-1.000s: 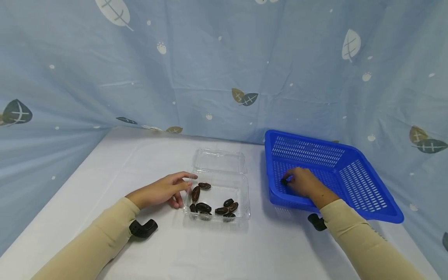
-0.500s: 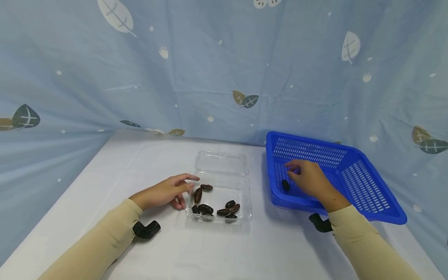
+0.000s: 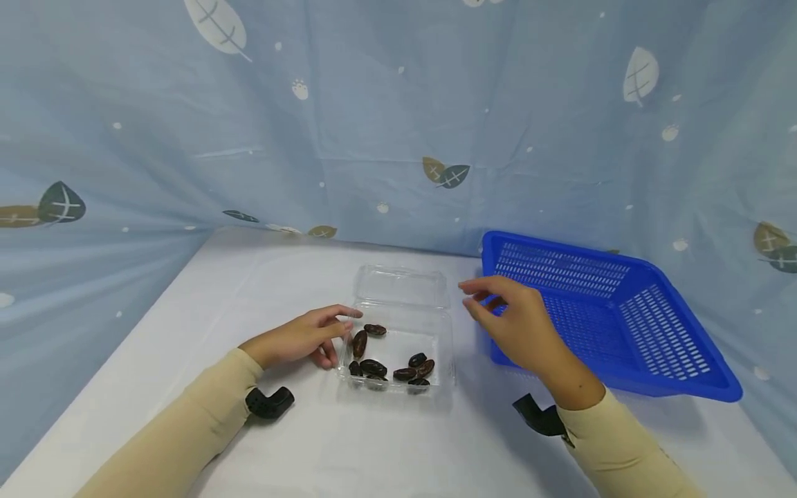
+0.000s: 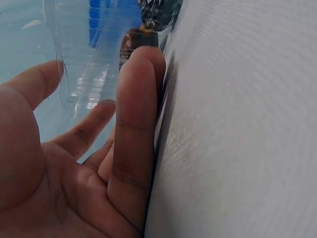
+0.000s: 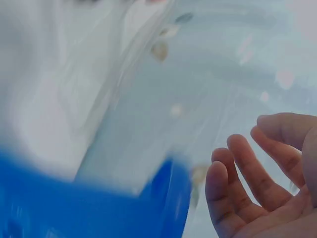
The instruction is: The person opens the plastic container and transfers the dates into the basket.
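Several dark, wrinkled dates lie in a clear plastic clamshell box, most of them along its near side. My left hand rests against the box's left side, thumb and fingertips touching its rim. Seen from the left wrist, the fingers are mostly straight beside the clear wall. Over the left edge of the blue plastic basket hovers my right hand, fingers loosely bent and apart, with nothing between them. The date in the basket is hidden behind this hand.
The box's lid stands folded back behind it. A white cloth covers the table, and a blue curtain with a leaf print hangs at the back and sides.
My right hand let go of a date on the basket's floor, rose, and moved left over the basket's rim. The left hand has stayed at the box.
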The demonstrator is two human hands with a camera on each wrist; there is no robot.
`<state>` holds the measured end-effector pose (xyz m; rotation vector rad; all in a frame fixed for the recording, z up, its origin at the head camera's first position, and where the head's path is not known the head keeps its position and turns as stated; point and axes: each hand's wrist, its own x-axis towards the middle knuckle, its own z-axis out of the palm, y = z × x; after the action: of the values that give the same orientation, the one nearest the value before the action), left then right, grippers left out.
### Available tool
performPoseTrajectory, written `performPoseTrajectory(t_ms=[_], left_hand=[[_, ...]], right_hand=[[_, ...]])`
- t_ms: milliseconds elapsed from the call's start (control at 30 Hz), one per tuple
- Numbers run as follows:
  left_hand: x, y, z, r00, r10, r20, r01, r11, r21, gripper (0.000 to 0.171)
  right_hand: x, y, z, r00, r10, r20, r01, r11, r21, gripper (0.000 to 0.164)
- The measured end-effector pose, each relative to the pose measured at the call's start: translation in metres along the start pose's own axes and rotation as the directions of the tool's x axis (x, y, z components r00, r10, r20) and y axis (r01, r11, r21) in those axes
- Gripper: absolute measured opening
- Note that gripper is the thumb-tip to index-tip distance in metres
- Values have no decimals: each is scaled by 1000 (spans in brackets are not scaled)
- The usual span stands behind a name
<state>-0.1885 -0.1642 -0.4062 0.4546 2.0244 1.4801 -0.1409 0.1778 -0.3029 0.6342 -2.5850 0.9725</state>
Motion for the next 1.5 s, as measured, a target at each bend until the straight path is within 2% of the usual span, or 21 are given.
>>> performPoseTrajectory(t_ms=[200,400,700,867,1000,1133,1333,1500], left_hand=[[0,-2,-1,1000,-1,5,1,1000,-13,54],[0,-2,-1,1000,-12,2,12,1000,-18,51],[1,-1,0,1000,-11,10,11,1000,-17,51],[2,-1,-1,1000,-2,4,2,1000,-7,51],[1,0,-2,1000,-8,5,8,1000,3,51],[1,2,-2,1000,-8,1,8,1000,12,51],[0,2,-2,1000,-15,1,15,1000,13,51],[0,2,-1,1000,-15,3,15,1000,13,50]], right_hand=[[-1,-20,33,997,-55,49,50,993,108,23],[3,-30,66,989,-24,148,-2,985,171,23],[10,-23,104,939,-15,345,-79,963,258,21],[10,-16,114,912,-27,410,-78,968,237,20],[9,-14,120,875,-41,483,-66,977,202,21],[8,-13,121,850,-55,524,-45,983,176,22],[8,-13,123,830,-57,555,-28,989,144,22],[8,-12,125,827,-41,561,-32,992,120,22]])
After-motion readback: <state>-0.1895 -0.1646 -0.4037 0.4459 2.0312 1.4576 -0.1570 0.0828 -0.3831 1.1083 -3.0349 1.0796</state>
